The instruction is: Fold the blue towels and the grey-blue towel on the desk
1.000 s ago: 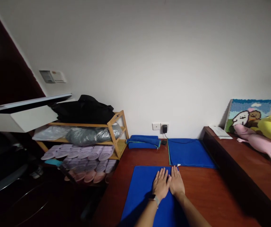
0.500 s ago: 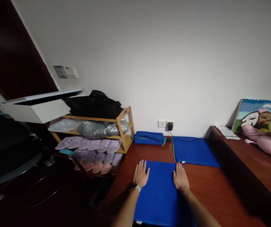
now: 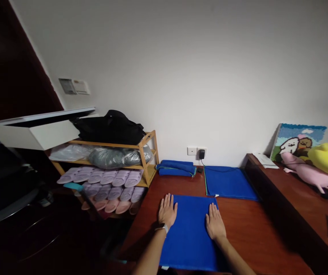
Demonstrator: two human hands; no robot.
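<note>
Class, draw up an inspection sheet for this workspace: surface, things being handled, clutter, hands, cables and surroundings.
Surface: reddish-brown table, wood-look.
Things: blue cloth spread flat; second blue cloth behind it to the right; blue bundle near the wall.
Clutter: pink toy and yellow toy on the right-hand counter.
Hands: left hand on the spread cloth's left edge, right hand near its right; both palms down.
Cables: black cable from the adapter, crossing the second cloth.
Surroundings: wooden rack with slippers, left.
</note>
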